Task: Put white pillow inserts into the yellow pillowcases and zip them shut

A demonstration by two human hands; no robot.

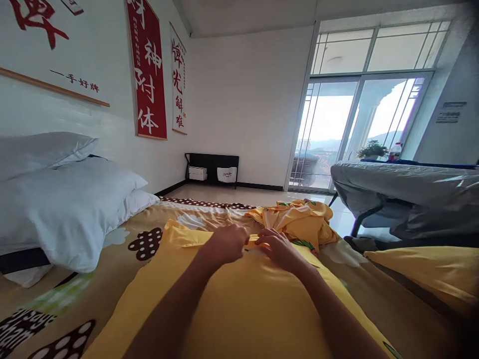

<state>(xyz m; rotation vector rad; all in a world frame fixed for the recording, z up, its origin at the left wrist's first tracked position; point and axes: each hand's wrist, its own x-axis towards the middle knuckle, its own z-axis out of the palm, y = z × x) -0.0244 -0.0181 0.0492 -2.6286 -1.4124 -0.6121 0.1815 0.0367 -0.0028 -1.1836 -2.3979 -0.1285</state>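
Yellow pillowcase (239,304) fills the lower centre of the frame on the bed (123,279), where our left hand (227,244) and right hand (277,247) pinch its far hem closed; we should keep that edge taut and even.

A plump yellow pillow (239,304) is lying flat on the patterned bed, its far open edge sitting at twelve o'clock, where a folded strip of its cover is bunching up. A crumpled yellow cloth (299,217) with green print is resting just beyond it at one o'clock.
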